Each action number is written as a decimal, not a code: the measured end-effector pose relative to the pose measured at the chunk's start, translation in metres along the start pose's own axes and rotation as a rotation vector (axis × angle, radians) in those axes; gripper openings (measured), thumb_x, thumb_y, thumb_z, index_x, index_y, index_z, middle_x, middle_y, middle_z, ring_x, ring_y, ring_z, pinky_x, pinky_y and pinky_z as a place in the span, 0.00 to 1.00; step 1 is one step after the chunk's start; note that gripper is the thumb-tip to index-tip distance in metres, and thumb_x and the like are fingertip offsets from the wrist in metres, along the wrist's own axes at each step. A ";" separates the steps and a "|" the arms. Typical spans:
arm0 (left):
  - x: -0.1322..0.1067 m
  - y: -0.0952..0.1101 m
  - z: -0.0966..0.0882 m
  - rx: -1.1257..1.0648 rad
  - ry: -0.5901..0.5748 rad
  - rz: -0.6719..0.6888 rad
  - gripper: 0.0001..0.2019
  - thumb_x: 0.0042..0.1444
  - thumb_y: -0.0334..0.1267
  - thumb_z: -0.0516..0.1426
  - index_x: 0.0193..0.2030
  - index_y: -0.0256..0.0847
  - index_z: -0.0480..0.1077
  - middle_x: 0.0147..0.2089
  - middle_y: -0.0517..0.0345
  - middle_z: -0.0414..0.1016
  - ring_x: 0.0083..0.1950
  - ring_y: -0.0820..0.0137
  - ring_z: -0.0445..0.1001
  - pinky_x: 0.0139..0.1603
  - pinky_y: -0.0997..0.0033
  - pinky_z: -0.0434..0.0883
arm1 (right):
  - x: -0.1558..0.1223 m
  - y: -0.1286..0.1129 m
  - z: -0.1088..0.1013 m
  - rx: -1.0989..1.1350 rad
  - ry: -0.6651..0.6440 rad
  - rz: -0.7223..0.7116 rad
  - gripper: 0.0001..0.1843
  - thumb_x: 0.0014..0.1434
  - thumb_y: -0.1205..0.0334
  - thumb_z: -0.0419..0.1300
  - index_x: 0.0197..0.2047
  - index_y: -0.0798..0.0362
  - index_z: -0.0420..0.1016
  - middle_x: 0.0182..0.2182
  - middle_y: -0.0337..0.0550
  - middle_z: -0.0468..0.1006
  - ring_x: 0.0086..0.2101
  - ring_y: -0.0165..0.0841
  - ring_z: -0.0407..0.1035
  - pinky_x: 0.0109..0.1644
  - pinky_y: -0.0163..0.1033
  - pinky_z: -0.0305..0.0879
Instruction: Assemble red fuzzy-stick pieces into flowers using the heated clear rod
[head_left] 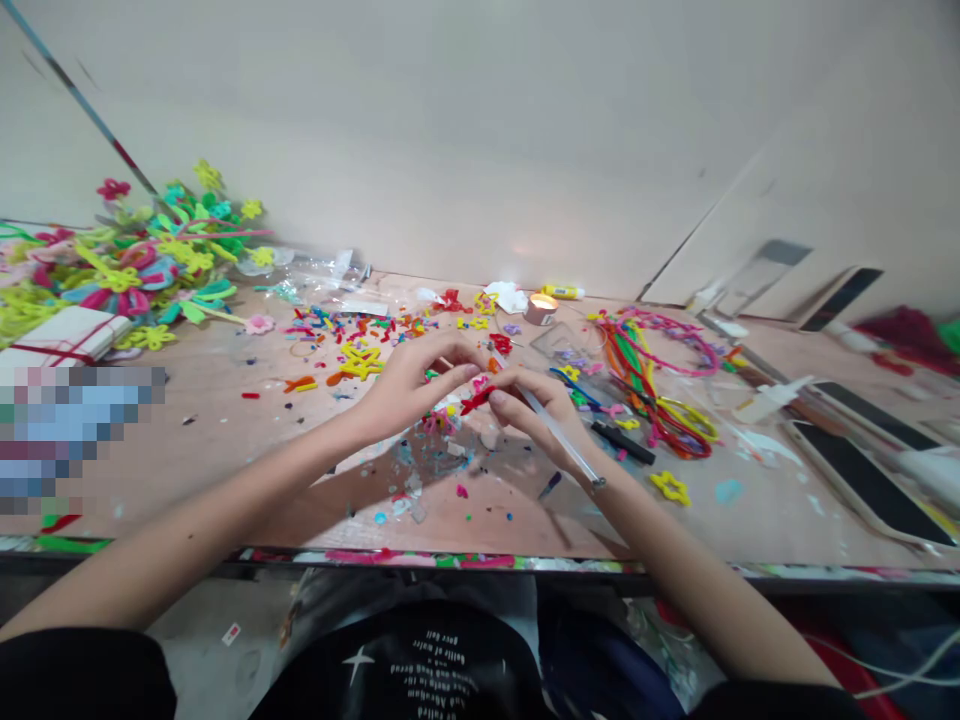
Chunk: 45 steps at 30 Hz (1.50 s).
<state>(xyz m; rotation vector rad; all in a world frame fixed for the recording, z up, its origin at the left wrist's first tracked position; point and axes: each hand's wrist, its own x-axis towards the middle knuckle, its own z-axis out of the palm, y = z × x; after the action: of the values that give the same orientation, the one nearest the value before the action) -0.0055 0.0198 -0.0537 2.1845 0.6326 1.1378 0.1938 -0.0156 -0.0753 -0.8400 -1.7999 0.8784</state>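
At the centre of the frame, the red piece (475, 402), pinched in the right hand (537, 398) along with a clear stick (559, 434), seems light, soft and bendy, best held by an edge, while the left hand (424, 380) curls beside it, its grip unclear.

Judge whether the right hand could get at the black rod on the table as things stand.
Probably yes: the black rod lies uncovered beside the right hand, though that hand is holding a red piece and clear stick.
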 end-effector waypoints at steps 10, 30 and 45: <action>-0.016 0.005 0.012 -0.068 0.161 -0.302 0.10 0.63 0.44 0.55 0.40 0.39 0.70 0.38 0.57 0.75 0.38 0.71 0.72 0.40 0.72 0.69 | -0.001 0.002 0.004 -0.034 0.217 0.073 0.16 0.61 0.47 0.62 0.32 0.52 0.71 0.22 0.33 0.64 0.23 0.27 0.56 0.28 0.35 0.53; 0.013 0.013 0.007 -0.044 -0.185 -0.255 0.07 0.57 0.38 0.59 0.31 0.37 0.72 0.25 0.64 0.68 0.26 0.77 0.65 0.28 0.76 0.61 | -0.001 0.000 0.001 -0.181 0.148 -0.089 0.16 0.65 0.51 0.57 0.30 0.51 0.70 0.22 0.35 0.66 0.24 0.28 0.57 0.30 0.36 0.54; -0.010 -0.074 -0.021 0.740 -0.467 -0.177 0.10 0.63 0.38 0.58 0.44 0.39 0.79 0.43 0.48 0.82 0.46 0.59 0.78 0.46 0.64 0.70 | 0.002 0.011 -0.001 -0.211 0.252 -0.048 0.11 0.64 0.57 0.56 0.30 0.51 0.67 0.23 0.35 0.65 0.25 0.28 0.57 0.32 0.36 0.54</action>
<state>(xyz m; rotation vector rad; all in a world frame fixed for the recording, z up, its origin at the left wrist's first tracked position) -0.0389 0.0719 -0.1003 2.7868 1.1218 0.2719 0.1958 -0.0084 -0.0834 -0.9902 -1.7002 0.5311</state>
